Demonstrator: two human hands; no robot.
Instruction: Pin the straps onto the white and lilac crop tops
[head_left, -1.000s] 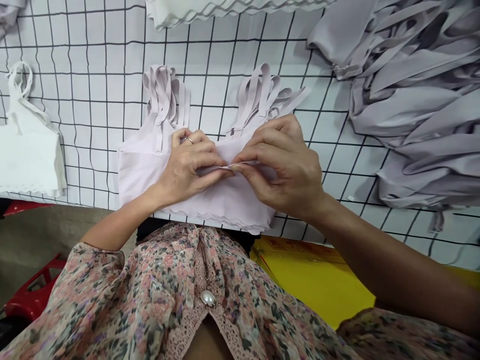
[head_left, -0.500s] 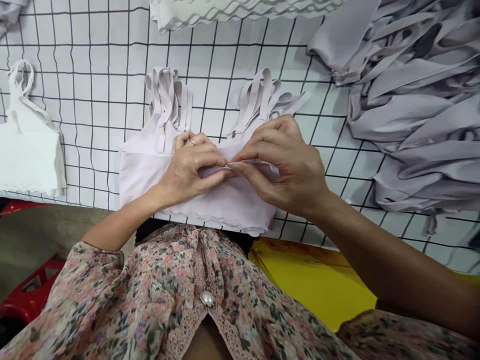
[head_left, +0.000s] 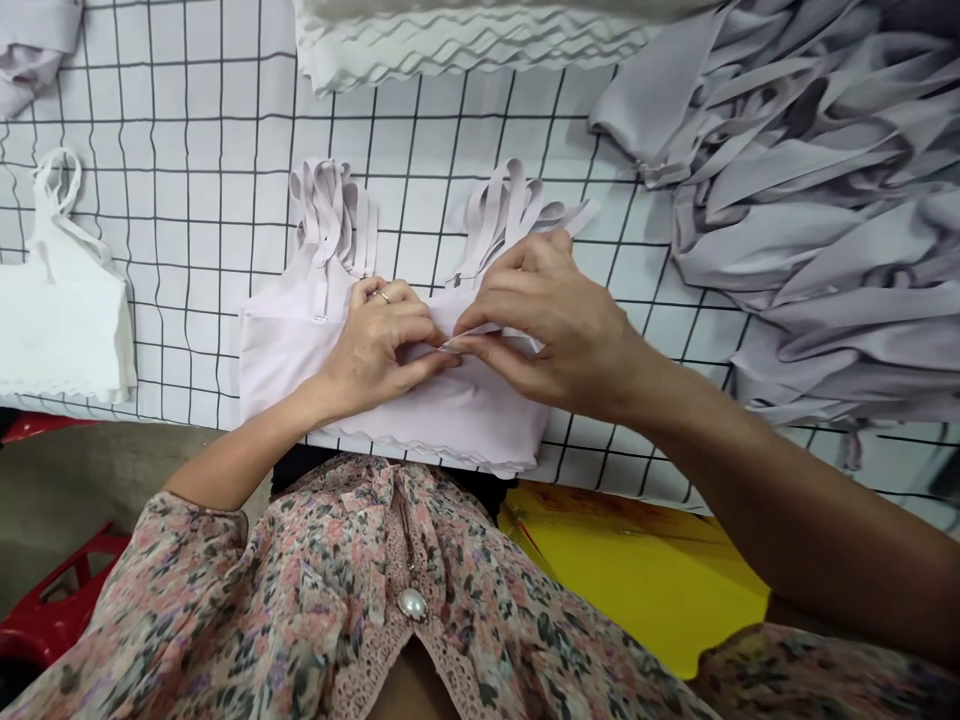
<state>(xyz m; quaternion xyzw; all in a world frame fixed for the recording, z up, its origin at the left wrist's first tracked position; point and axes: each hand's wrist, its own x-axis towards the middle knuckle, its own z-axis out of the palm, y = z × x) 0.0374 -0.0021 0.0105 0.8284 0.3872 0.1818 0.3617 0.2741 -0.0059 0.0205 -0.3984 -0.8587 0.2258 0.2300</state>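
here the left hand and right hand pinch a fold of lilac camisole.

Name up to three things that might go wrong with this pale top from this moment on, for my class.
The fold pinched in the pale top between the left hand and right hand might slip loose. The hem overhangs the board's edge, so the top could slide. The loose straps might tangle.

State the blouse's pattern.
Floral print, dusty pink and dark green on a pale ground; the blouse shows best in the head view, the only one.
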